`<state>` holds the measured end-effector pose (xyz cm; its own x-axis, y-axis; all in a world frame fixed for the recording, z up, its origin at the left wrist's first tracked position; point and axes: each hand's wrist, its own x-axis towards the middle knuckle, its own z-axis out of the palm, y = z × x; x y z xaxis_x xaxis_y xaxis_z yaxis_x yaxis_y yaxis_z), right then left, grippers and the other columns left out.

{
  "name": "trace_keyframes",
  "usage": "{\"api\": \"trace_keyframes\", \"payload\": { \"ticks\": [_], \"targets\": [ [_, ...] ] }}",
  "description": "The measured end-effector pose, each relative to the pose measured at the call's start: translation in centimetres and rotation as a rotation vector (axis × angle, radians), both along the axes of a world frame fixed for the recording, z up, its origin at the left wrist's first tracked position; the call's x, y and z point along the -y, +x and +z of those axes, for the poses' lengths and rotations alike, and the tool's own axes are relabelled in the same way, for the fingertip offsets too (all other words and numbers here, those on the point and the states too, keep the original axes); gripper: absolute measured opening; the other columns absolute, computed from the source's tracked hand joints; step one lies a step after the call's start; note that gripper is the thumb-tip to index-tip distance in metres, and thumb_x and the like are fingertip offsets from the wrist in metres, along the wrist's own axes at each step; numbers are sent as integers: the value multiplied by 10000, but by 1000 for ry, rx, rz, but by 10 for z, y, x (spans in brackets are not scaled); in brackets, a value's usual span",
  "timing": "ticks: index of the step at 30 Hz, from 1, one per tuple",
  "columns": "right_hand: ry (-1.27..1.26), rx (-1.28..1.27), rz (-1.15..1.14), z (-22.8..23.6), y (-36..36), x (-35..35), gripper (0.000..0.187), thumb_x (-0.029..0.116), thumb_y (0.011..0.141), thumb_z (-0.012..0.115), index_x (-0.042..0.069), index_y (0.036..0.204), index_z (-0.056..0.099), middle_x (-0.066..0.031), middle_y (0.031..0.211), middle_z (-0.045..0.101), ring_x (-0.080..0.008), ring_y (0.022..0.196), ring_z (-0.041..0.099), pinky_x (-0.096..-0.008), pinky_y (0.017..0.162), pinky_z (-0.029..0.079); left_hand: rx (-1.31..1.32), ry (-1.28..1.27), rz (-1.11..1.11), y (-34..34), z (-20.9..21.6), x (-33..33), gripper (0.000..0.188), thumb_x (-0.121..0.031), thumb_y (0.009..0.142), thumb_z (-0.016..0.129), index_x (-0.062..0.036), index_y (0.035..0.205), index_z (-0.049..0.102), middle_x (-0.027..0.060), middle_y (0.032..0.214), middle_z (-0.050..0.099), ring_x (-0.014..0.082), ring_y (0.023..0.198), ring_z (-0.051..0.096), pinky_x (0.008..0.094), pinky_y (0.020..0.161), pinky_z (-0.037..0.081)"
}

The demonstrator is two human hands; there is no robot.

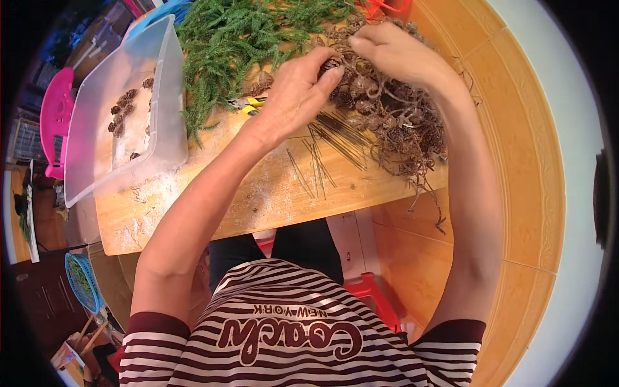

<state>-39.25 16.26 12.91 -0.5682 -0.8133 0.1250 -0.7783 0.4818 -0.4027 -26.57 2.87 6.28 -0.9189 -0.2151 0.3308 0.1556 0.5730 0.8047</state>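
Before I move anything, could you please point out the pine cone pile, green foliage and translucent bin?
Pine cone pile [382, 103]: head view, near its middle.
Green foliage [235, 48]: head view, leafy middle.
Translucent bin [171, 119]: head view, right wall.

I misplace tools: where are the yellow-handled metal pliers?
Head view, upper left of centre: the pliers lie on the wooden table between green needle-leaved sprigs and left hand.

Head-worn fisheye view, angled steeply down over a wooden table [271, 197].
From the wearer's head, the left camera of two faces past the striped shirt [277, 284], near at the lower edge, to the left hand [298, 93] and right hand [403, 57] farther off; orange tiles [534, 193] bend toward the right rim.
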Motion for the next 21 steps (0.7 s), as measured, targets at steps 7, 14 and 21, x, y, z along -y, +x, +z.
{"api": "trace_keyframes", "payload": {
  "ticks": [7,14,21],
  "targets": [
    [83,344,-38,-21,2,16,357,272,919,545,-71,842,605,-18,650,547,-109,648,484,-306,613,420,-59,-65,36,1,-7,1,325,-267,884,555,36,1002,553,197,693,605,343,710,617,435,660,461],
    [-52,187,-87,-36,6,17,300,233,903,571,-42,789,605,0,591,512,-81,585,445,-296,558,397,249,54,49,-4,-13,7,398,-388,914,535,3,973,579,46,621,555,118,537,520,284,504,412],
    [-97,180,-87,-45,7,15,275,207,892,579,-31,755,594,3,578,501,-73,575,423,-290,548,388,343,418,-31,2,-4,3,337,-324,904,518,9,908,570,44,644,561,109,544,524,276,505,420]
  ]
}}
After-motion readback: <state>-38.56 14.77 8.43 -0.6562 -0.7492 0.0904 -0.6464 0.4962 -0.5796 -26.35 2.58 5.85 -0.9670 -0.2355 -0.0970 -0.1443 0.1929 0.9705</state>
